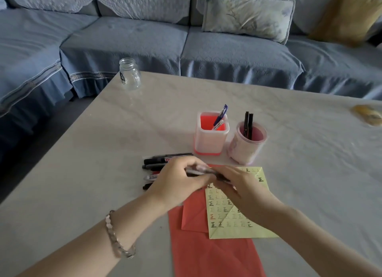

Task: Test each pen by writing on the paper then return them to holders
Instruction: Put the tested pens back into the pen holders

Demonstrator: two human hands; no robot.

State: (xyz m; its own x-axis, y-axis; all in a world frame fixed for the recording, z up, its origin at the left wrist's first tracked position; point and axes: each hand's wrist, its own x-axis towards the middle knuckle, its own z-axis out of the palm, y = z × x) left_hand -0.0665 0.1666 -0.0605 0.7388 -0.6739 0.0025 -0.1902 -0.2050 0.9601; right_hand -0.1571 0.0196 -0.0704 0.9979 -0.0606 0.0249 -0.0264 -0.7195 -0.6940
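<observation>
Pen, light barrel w/ dark end, is held level just above the top edge of the yellow paper, between both hands. Left hand has its fingers curled round the barrel's left part. Right hand grips the dark right end, fingers bent over it. Some motion blur here, so cap vs. tip can't be told.

Yellow paper lies on the desk, covered w/ rows of small written marks, mostly black, a few red. It overlaps a red paper that runs toward the near edge.

Loose pens, approx. five, black & white, lie side by side on the desk just left of the left hand; one is a marker w/ a red label.

Behind the paper: square holder, red inside, w/ a blue pen leaning in it. Just beside it on the right, a round holder w/ two black pens upright.

Glass jar stands at the far left corner. Bracelet on the left wrist. Blue sofa behind the desk.
</observation>
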